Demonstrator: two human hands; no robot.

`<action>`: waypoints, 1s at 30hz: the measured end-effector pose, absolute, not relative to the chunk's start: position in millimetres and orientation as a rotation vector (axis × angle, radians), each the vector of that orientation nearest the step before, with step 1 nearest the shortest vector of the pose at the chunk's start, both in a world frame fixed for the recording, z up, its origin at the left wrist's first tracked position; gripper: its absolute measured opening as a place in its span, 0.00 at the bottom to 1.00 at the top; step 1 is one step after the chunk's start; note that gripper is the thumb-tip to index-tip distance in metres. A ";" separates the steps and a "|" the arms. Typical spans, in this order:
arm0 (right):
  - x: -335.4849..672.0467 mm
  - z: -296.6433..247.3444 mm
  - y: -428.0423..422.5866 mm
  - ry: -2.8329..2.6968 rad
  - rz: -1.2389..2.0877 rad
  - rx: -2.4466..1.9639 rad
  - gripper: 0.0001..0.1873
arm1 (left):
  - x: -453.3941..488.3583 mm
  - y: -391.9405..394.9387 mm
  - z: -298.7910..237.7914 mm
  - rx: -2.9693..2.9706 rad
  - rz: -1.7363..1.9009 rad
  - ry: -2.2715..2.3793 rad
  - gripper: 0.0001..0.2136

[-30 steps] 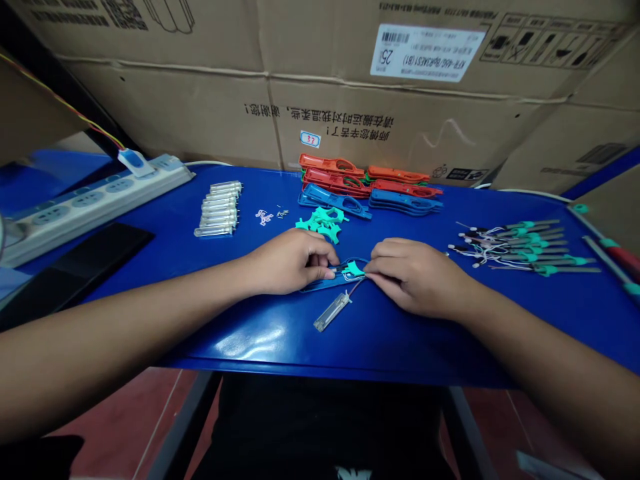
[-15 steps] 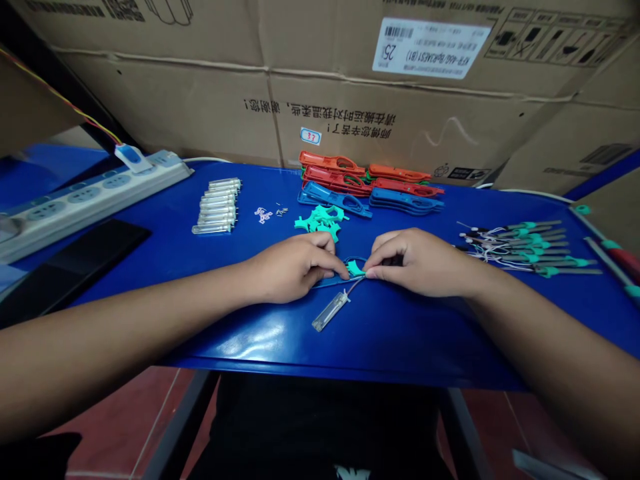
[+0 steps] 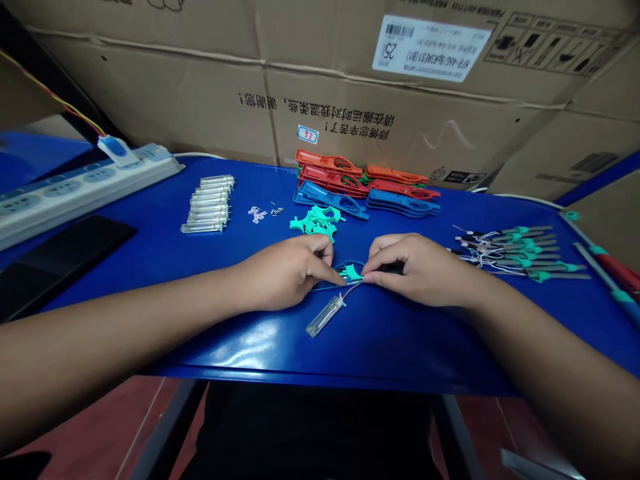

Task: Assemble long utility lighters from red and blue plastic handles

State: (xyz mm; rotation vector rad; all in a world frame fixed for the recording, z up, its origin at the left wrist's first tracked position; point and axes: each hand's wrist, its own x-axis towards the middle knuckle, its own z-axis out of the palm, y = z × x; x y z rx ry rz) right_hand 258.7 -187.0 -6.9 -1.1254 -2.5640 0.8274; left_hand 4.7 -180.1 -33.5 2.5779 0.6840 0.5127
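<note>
My left hand (image 3: 285, 273) and my right hand (image 3: 420, 270) meet at the middle of the blue table. Between their fingertips is a flat blue plastic handle (image 3: 330, 285), mostly hidden by my fingers. A mint green plastic piece (image 3: 351, 272) sits on it, pinched by my right thumb and forefinger, while my left fingertips press the blue handle. A thin wire (image 3: 353, 290) runs down from there to a clear glass tube (image 3: 325, 316), which lies on the table just below my hands.
Beyond my hands lie a row of clear tubes (image 3: 207, 205), tiny white parts (image 3: 257, 214), mint pieces (image 3: 315, 223), stacked orange-red and blue handles (image 3: 333, 180) and wired assemblies (image 3: 515, 250). A power strip (image 3: 75, 187) and a black slab (image 3: 65, 263) lie left. Cardboard boxes (image 3: 320, 87) stand behind.
My fingers have closed in from both sides around the mint piece. The view has drifted slightly, shifting the table contents left in the picture.
</note>
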 end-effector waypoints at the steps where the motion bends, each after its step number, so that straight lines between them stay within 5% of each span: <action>1: 257.5 -7.6 -186.5 -2.554 0.831 -1.116 0.08 | 5.0 -180.0 -34.0 2.564 0.519 0.685 0.17; 24: 264.4 -9.7 -194.7 -2.806 0.393 -0.926 0.13 | 4.6 -178.4 -36.5 2.529 0.516 0.662 0.17; 30: 255.9 -7.2 -193.2 -2.712 0.592 -0.979 0.11 | 5.1 -177.7 -39.0 2.539 0.545 0.668 0.17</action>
